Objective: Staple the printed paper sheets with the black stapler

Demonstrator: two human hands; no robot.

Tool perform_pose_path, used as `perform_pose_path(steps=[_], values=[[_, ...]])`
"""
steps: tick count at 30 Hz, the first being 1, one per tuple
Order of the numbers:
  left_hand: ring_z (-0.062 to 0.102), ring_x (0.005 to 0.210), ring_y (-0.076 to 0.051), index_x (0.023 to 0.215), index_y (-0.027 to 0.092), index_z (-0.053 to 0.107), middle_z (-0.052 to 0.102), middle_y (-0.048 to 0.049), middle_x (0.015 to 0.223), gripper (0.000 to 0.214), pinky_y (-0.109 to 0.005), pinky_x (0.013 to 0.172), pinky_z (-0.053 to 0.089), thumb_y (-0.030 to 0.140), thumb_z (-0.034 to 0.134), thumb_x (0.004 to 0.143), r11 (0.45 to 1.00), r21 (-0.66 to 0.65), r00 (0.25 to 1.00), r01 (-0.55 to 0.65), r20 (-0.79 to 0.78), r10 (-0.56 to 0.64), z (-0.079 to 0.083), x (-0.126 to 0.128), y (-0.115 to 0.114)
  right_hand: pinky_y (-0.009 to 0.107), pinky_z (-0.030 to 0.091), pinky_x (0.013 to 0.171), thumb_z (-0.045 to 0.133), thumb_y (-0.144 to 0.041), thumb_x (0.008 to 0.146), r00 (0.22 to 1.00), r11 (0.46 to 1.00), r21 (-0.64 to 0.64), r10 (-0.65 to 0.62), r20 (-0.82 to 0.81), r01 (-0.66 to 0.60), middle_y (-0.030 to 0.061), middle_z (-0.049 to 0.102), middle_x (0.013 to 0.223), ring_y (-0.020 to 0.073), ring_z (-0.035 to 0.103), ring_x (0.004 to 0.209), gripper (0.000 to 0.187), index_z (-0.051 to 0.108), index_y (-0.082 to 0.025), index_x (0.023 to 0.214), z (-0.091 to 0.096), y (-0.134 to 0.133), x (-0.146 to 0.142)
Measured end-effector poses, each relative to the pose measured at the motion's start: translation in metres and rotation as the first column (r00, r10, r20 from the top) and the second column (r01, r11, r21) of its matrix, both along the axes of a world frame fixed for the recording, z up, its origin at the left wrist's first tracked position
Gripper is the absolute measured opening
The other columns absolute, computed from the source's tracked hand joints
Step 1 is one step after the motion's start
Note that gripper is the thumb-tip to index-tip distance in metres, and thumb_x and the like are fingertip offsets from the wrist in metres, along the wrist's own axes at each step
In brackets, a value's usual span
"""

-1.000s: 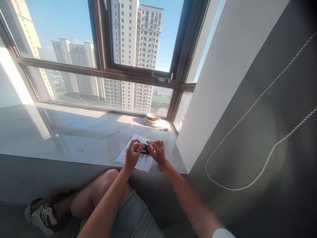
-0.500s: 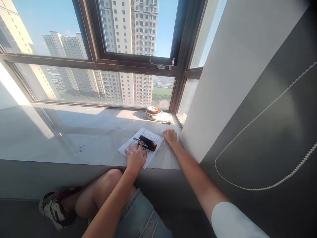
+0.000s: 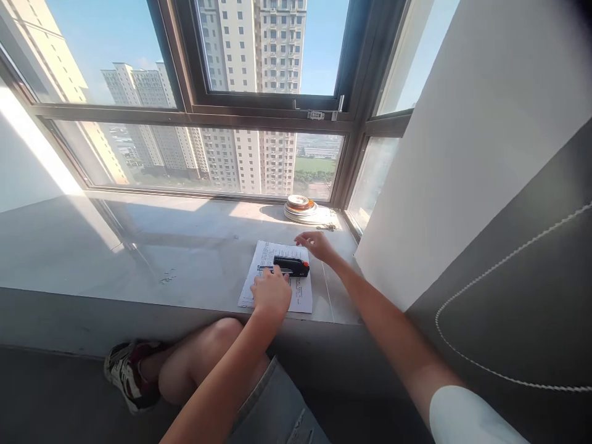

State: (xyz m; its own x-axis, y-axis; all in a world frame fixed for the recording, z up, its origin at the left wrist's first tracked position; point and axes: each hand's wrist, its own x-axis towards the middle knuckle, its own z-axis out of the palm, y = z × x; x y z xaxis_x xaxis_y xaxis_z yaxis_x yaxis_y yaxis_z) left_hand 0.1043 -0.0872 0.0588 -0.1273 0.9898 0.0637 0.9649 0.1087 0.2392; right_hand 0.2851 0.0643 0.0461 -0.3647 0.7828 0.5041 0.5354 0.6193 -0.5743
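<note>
A black stapler [image 3: 291,266] with an orange-red end lies across printed paper sheets [image 3: 301,301] on the windowsill. A thin metal part shows at its left end. My left hand [image 3: 272,292] lies over the paper, fingers apart, with the fingertips at the stapler's near side; part of the stapler is hidden by them. Just beyond the paper's far right corner is my right hand [image 3: 317,245]. Its fingers point left, loosely bent and a little apart, and I see nothing held in them.
A stack of round plates or lids [image 3: 301,211] stands by the window corner, with a small bunch of keys or metal bits [image 3: 327,227] beside it. Loose staples [image 3: 168,276] lie scattered left on the sill [image 3: 208,253]. A bead chain [image 3: 467,283] hangs at right.
The paper and stapler have turned, so the sheets lie squarer to the sill's edge. My right hand's fist has loosened and shifted toward the paper's far edge. The view has swung left.
</note>
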Motion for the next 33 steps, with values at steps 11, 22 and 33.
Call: perform_pose_path(steps=[11, 22, 33], values=[[0.053, 0.126, -0.041, 0.123, 0.012, 0.066, 0.06, -0.026, 0.132, 0.035, -0.048, 0.095, 0.049, 0.028, 0.053, 0.095, 0.93, 0.262, 0.964, -0.26, 0.123, 0.235, -0.011, -0.131, 0.176, 0.034, 0.053, 0.09, 0.076, -0.043, 0.087, 0.854, 0.902, -0.031, 0.418, 0.311, -0.43, 0.0092, 0.067, 0.122, 0.0242, 0.065, 0.106, 0.056, 0.058, -0.026, 0.137, -0.003, -0.026, -0.036], [0.056, 0.118, -0.04, 0.119, 0.012, 0.07, 0.062, -0.0254, 0.125, 0.039, -0.052, 0.091, 0.05, 0.012, 0.047, 0.088, 0.954, 0.26, 0.988, -0.15, 0.083, 0.132, -0.055, -0.146, 0.226, 0.036, 0.052, 0.092, 0.07, -0.031, 0.09, 0.898, 0.953, -0.037, 0.297, 0.324, -0.302, 0.0081, 0.071, 0.126, 0.0262, 0.068, 0.112, 0.052, 0.058, -0.028, 0.141, -0.012, -0.022, -0.041], [0.057, 0.115, -0.034, 0.111, 0.018, 0.067, 0.068, -0.0162, 0.112, 0.03, -0.044, 0.094, 0.048, 0.008, 0.046, 0.091, 0.946, 0.323, 0.995, -0.021, 0.101, -0.012, -0.058, -0.143, 0.218, 0.033, 0.05, 0.087, 0.07, -0.033, 0.091, 0.909, 0.965, -0.025, 0.254, 0.33, -0.261, 0.0075, 0.073, 0.123, 0.0256, 0.069, 0.107, 0.05, 0.057, -0.026, 0.14, -0.013, -0.022, -0.041]])
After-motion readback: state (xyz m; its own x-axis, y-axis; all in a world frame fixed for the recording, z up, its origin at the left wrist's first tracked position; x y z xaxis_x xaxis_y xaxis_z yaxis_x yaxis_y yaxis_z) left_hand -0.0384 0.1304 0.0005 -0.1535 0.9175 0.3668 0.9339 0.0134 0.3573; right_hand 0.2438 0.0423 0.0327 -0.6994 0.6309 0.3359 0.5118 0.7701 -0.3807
